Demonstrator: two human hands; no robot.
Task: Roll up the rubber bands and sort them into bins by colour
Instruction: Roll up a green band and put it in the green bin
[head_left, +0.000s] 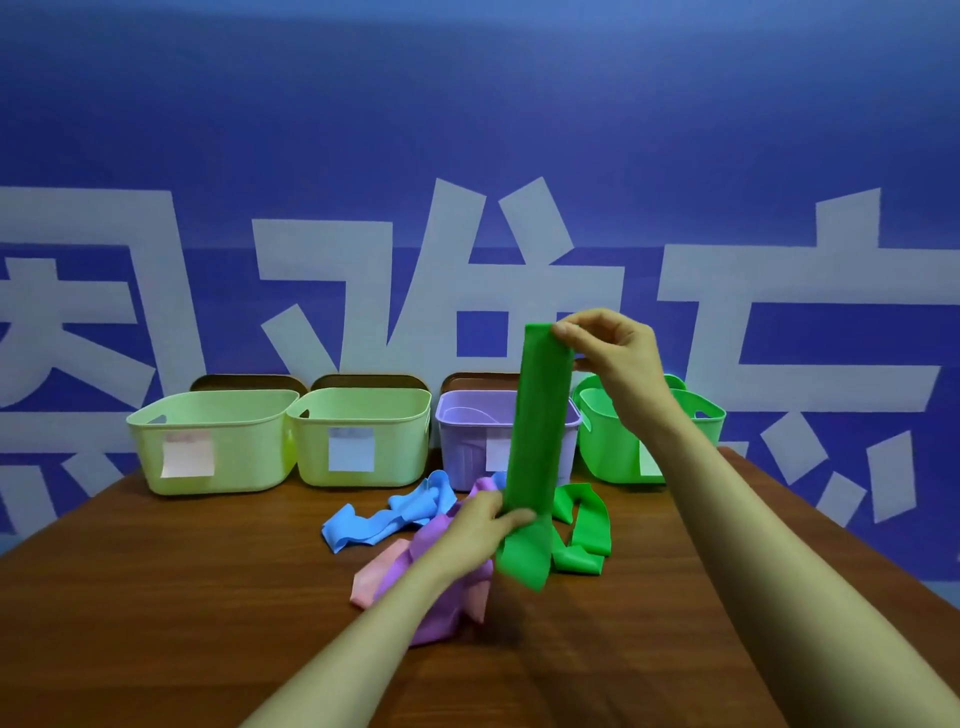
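Note:
A long green rubber band (537, 415) hangs upright above the table, stretched between my hands. My right hand (610, 348) pinches its top end. My left hand (485, 525) grips it lower down, and its tail dangles below. A second green band (584, 525) lies crumpled on the table behind it. A blue band (395, 514), a purple band (441, 613) and a pink band (374, 574) lie in a loose heap under my left arm.
Four bins stand in a row at the back of the brown table (182, 597): two pale yellow-green bins (208, 441) (363, 436), a purple bin (467, 426) and a green bin (602, 441). Each carries a paper label. A blue wall rises behind them.

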